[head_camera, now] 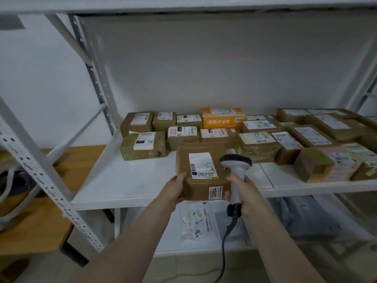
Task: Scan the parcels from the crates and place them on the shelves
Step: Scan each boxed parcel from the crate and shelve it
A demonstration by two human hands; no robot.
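A wooden desk is standing at the left, beside a white wall. White straps are hanging over something dark at the far left edge. Pale floor tiles are showing along the bottom.

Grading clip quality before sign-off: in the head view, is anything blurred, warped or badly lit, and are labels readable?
Head view: wide-angle distortion splays the shelf uprights toward the edges; light is dim and even, no glare; the held parcel and scanner are fairly sharp, the parcel's 3004 sticker readable, finer print not; the parcels at the right edge smear soft.
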